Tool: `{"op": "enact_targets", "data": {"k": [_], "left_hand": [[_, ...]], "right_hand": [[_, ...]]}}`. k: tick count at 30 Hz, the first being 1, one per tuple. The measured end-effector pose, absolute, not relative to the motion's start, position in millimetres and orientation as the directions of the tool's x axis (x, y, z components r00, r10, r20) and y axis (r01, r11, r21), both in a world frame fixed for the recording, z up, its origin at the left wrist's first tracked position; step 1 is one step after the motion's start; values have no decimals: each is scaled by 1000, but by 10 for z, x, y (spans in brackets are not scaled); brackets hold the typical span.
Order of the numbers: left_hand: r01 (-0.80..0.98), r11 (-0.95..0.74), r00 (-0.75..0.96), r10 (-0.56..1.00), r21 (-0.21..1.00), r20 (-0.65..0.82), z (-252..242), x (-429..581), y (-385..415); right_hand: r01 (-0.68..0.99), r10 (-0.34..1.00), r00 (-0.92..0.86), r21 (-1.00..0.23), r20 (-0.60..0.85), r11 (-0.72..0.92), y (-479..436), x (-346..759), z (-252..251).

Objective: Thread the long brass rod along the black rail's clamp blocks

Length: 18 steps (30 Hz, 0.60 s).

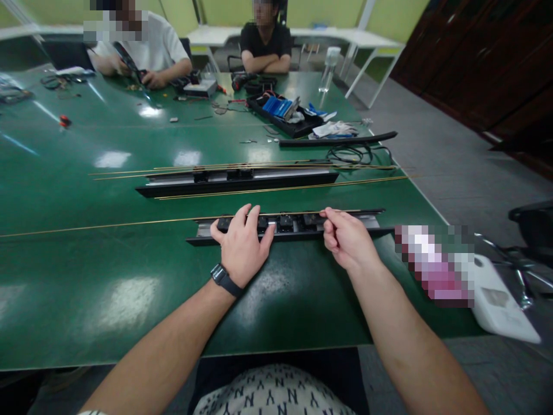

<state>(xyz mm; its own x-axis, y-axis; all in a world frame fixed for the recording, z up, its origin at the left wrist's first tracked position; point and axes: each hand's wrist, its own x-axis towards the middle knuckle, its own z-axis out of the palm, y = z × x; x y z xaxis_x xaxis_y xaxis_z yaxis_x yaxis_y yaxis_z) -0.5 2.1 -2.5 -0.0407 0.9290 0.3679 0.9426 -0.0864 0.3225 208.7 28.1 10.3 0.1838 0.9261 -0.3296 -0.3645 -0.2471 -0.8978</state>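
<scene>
A black metal channel (287, 235) with dark blocks (286, 222) inside lies crosswise on the table before me. Over its left half rests my left hand (244, 245), fingers spread and thumb apart, touching the blocks and the far edge. A thin gold-coloured rod (129, 223) runs along the channel's far side and sticks out well past its left end. At the right half, my right hand (348, 237) is closed in a pinch on the rod, with the other fingers curled; the fingertips partly hide the rod there.
Behind lies a second black channel (242, 184) with more thin rods beside it. Farther off are a coiled black cable (349, 153), a black strip (337, 140) and a black tray (298, 124). A white object (501, 300) lies at the table's right edge. Two people sit across the table.
</scene>
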Motion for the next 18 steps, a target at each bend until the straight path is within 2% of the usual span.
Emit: {"op": "enact_targets", "data": {"k": [18], "left_hand": [[945, -83, -38, 932, 316, 359, -20, 1, 15]], "right_hand": [[-324, 930, 155, -907, -332, -270, 277, 2098, 103]]}}
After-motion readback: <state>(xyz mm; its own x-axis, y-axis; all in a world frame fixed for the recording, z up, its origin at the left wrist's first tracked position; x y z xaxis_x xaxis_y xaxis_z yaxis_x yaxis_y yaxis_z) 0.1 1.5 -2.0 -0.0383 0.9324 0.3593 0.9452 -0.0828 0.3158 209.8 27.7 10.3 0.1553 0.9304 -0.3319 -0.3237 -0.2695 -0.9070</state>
